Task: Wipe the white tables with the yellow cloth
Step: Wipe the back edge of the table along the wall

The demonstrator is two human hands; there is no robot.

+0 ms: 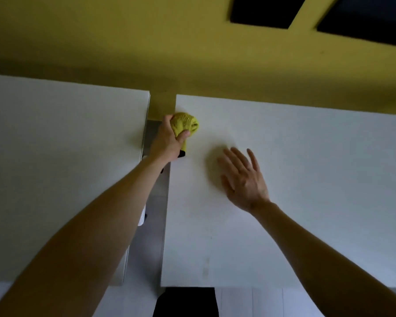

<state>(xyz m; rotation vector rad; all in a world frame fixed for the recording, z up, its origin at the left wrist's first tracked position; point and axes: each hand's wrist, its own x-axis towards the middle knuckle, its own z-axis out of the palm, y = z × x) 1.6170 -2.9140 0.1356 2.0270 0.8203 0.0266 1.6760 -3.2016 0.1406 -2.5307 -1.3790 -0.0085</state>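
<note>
Two white tables occupy the frame, the left table (55,156) and the right table (306,191), separated by a narrow gap running up the centre-left. At the upper middle of the frame, the left hand (167,140) grips the bunched yellow cloth (185,124), fingers and thumb curled round it, at the far left corner of the right table, just beside the gap. Cloth bulges out above and to the right of that hand. Right hand (242,179) lies lower and to the right, near the cloth but apart from it, fingers straight and spread over the right table; contact with the surface cannot be confirmed. Yellow wall (146,42) fills the upper frame.
</note>
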